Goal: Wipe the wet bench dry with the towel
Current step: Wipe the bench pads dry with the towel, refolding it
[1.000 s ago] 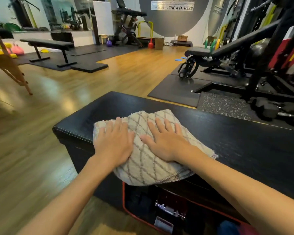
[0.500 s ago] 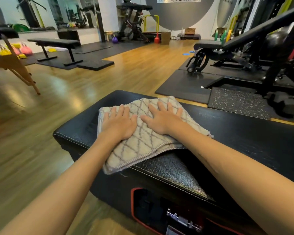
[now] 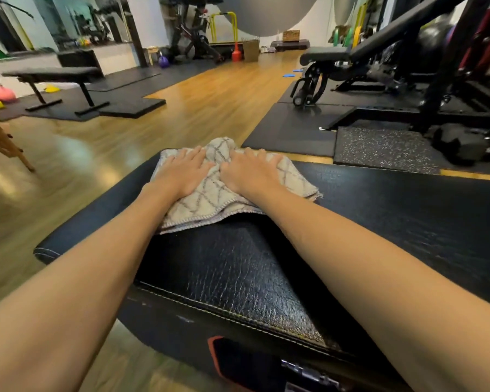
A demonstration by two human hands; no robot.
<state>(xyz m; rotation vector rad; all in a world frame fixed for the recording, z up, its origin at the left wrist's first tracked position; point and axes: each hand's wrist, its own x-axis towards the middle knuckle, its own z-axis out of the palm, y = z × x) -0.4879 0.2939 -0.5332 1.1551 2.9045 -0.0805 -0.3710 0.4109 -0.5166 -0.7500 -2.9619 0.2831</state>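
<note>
Closest to you is the near edge of the black bench (image 3: 238,278), cracked leather with a stitched seam, and both your forearms stretch out over it. A bit further out, the towel (image 3: 210,205), beige with a grey diamond pattern, lies on the bench top close to its far edge, a little bunched up between your hands. Your left hand (image 3: 181,172) lies flat on the towel's left side, fingers straight and pressing down. Your right hand (image 3: 249,174) is just beside it on the right side, also palm down with fingers straight, thumbs nearly touching. Neither one is curled round the cloth. Past the bench there's wood floor (image 3: 210,108), black mats, a flat bench (image 3: 54,75) off to the left and an incline bench (image 3: 365,49) on the right.
</note>
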